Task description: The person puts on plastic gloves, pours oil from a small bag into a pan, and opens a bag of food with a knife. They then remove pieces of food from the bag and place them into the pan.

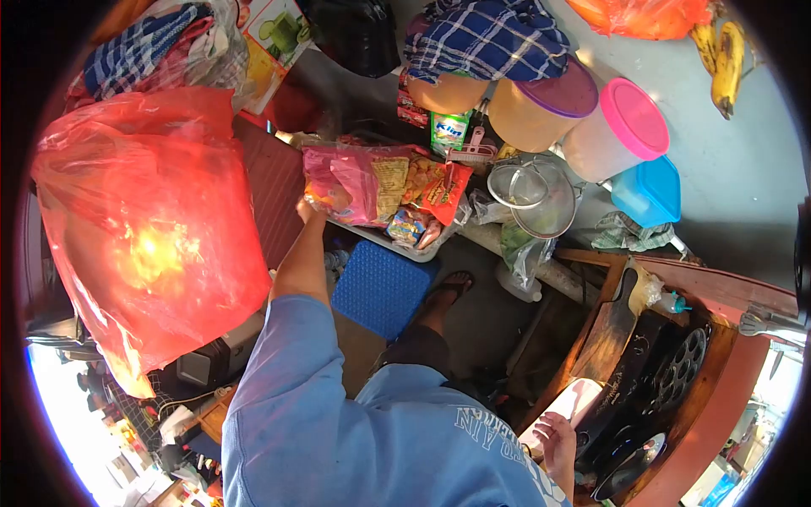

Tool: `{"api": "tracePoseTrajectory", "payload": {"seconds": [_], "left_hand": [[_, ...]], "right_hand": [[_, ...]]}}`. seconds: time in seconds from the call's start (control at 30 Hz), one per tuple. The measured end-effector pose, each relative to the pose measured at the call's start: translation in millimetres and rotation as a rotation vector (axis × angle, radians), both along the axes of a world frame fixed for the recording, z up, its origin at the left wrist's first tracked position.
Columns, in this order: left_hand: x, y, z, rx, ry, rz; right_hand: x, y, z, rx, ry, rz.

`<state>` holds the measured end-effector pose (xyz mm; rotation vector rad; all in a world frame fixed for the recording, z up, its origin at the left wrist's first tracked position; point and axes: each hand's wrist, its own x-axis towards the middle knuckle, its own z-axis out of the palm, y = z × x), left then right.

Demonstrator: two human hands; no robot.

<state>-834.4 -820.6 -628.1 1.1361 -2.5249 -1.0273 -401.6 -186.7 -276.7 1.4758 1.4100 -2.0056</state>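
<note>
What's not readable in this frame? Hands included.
Head view:
Left hand: too small to tell whether it grips the pink packet.
Right hand: covers its own contact with the pale object beneath.
Red bag: contents masked by the plastic and glare.
Orange bag: cut off by the top edge.

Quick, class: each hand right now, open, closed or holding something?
Left hand: at the pink packet; grip cannot be told.
Right hand: partly curled by the pale pink object; grip unclear.

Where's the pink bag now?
In the head view, the pink bag is above and left of the middle, in the grey tray, between the left hand and the yellow packet.
</note>
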Motion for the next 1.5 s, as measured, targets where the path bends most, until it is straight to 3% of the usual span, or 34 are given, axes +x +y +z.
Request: {"api": "tracePoseTrajectory", "payload": {"seconds": [0.1,0.17,0.2,0.27,0.3,0.43,0.47,0.5,0.53,0.57,0.63,0.73,0.8,0.87,1.0,1.1,1.13,1.23,1.37,1.5], "left_hand": [[-7.2,-3.9,13.5,0.005,0.064,0.000],[8.5,6.6,55.7,0.677,0.802,0.089],[21.9,14.4,82.0,0.229,0.550,0.076],[49.1,28.4,126.7,0.259,0.356,0.061],[56.3,-6.9,89.2,0.162,0.216,0.022],[140.5,53.7,153.5,0.642,0.613,0.176],[157.8,37.4,118.2,0.670,0.627,0.128],[185.7,88.6,195.7,0.218,0.167,0.024],[198.8,61.7,135.1,0.448,0.439,-0.075],[222.7,90.7,162.8,0.427,0.399,-0.171],[247.5,109.9,166.5,0.392,0.165,-0.375],[280.9,175.6,199.9,0.480,0.103,-0.592],[290.5,226.1,232.1,0.501,-0.022,-1.077],[291.5,286.1,262.0,0.610,0.021,-1.264],[270.5,420.8,309.7,0.475,-0.050,-1.694],[250.1,524.9,309.9,0.208,0.311,-2.068],[262.2,556.3,353.5,0.120,0.213,-2.154],[257.8,640.3,358.2,-0.074,0.396,-2.420],[252.7,732.3,338.8,-0.268,0.208,-2.554],[248.7,775.9,311.8,-0.367,0.142,-2.673]], "right_hand": [[2.2,1.5,-3.1,0.056,0.029,0.019],[7.4,3.9,-4.4,0.019,0.077,0.000],[13.6,2.6,-4.9,0.033,0.076,0.020],[20.7,-4.5,-5.0,0.063,0.116,0.022],[25.6,-8.5,-3.9,0.071,0.133,-0.024],[58.9,-18.0,-7.4,0.167,0.147,0.019],[70.5,-20.7,-6.2,0.226,0.159,0.046],[82.0,-24.9,-5.0,0.286,0.166,0.072],[97.5,-26.2,-5.8,0.310,0.204,0.063],[113.6,-30.3,-6.6,0.328,0.238,0.061],[138.8,-40.4,-8.0,0.478,0.275,0.043],[163.7,-50.1,-1.0,0.543,0.255,0.027],[172.2,-55.5,11.6,0.662,0.267,0.176],[176.2,-57.2,22.0,0.696,0.303,0.184],[174.7,-47.1,33.7,0.771,0.345,0.296],[165.1,-32.1,40.6,0.821,0.373,0.342],[157.5,-26.7,41.8,0.805,0.365,0.330],[129.4,1.9,37.1,0.806,0.364,0.240],[71.4,47.4,20.3,0.948,0.314,0.005],[6.5,105.7,-35.3,1.029,0.160,-0.138]]}}
